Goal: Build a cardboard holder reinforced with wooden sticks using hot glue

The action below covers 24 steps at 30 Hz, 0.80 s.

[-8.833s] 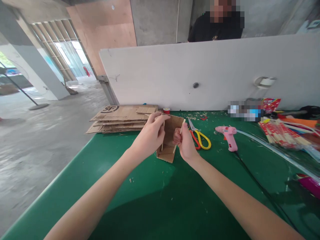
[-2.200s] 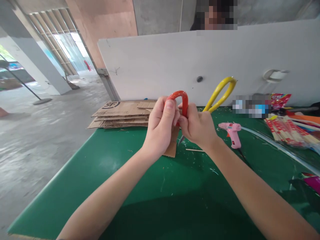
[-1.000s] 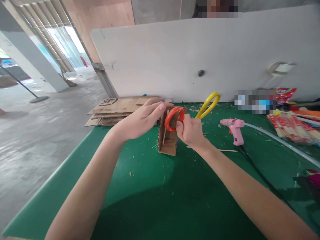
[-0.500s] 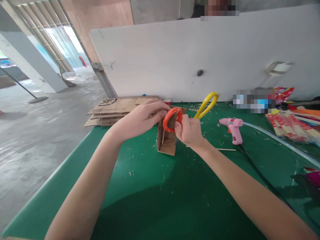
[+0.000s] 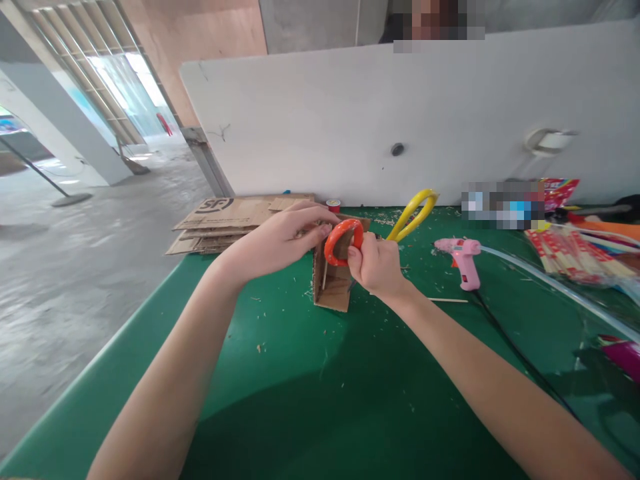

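Observation:
Fingers and thumb of my left hand (image 5: 295, 233) are closed on the upper left part of a small folded cardboard piece (image 5: 334, 297) that stands upright on the table, its inner side towards me. A thin wooden stick (image 5: 325, 275) shows inside it. My right hand (image 5: 377, 263) is wrapped round the orange loop handle of scissors (image 5: 327, 250), held against the cardboard's upper part. The blades are hidden. Just beyond that hand a yellow loop handle (image 5: 414, 213) slants up; I cannot tell whether it belongs to the same scissors.
A pink glue gun (image 5: 463, 257) with a long clear stick and black cord lies at right, near a loose wooden stick (image 5: 450, 300). Flattened cardboard (image 5: 235, 210) is stacked back left. Packaged sticks (image 5: 575, 257) lie far right. A white board (image 5: 310, 127) stands behind the green table (image 5: 280, 373).
Both hands, the cardboard and the scissors stay almost in place. The whole view has shifted slightly.

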Tool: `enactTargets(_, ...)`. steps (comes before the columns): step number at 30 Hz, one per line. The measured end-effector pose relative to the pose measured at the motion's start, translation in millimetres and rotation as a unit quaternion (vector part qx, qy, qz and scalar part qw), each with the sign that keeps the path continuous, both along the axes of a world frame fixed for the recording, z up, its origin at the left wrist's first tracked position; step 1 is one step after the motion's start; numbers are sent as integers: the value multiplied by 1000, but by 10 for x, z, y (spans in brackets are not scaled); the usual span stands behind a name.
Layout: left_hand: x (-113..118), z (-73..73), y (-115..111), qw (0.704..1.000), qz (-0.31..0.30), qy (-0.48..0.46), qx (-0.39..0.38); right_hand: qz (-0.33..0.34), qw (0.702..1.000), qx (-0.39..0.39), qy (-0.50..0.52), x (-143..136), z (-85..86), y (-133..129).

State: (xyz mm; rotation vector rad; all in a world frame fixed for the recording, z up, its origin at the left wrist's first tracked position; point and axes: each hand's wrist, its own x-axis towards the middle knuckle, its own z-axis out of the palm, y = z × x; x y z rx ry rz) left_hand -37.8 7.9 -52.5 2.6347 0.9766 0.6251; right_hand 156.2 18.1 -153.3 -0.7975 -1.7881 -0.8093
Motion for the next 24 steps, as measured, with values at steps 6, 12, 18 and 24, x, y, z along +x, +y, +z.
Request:
enactTargets(6, -2, -2, -4, 1000, -5, -1, 0, -4, 1000, 12, 4, 9, 33, 2)
enactTargets(12, 12, -2, -10, 1000, -3, -3, -1, -3, 1000, 10, -6, 7, 17, 4)
enactTargets(18, 12, -6, -6, 1000, -3, -7, -12, 0, 1000, 2, -1, 8, 5, 3)
enactTargets(24, 19, -9, -10, 1000, -9, -18, -15, -7, 1000, -5, 9, -2, -7, -1)
